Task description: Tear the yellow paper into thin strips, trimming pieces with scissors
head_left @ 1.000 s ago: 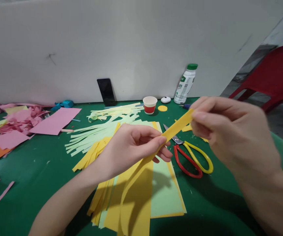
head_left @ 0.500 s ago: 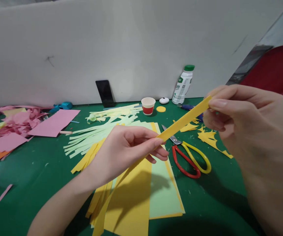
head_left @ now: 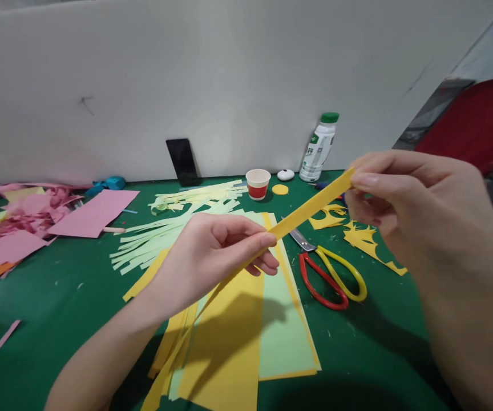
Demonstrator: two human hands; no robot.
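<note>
A long yellow paper strip (head_left: 310, 206) runs slantwise between my hands, raised above the table. My right hand (head_left: 426, 211) pinches its upper end between thumb and finger. Lower down, my left hand (head_left: 218, 251) grips the same strip between thumb and fingers, and its tail hangs toward the bottom edge. Beneath lie a yellow sheet (head_left: 225, 354) and a pale green sheet (head_left: 287, 331), with more yellow strips (head_left: 172, 348) at their left. Scissors (head_left: 323, 274) with one red and one yellow handle loop rest to the right, apart from both hands.
Pale green strips (head_left: 152, 242) lie behind my left hand. Pink paper scraps (head_left: 36, 211) crowd the left side. Along the white board stand a phone (head_left: 182, 162), a red-and-white paper cup (head_left: 258, 185) and a bottle (head_left: 319, 148). Yellow offcuts (head_left: 366, 240) lie near my right hand.
Both hands have shifted slightly left with the strip still held between them. The strip's lower tail has swung left. The scissors and sheets look unmoved.
</note>
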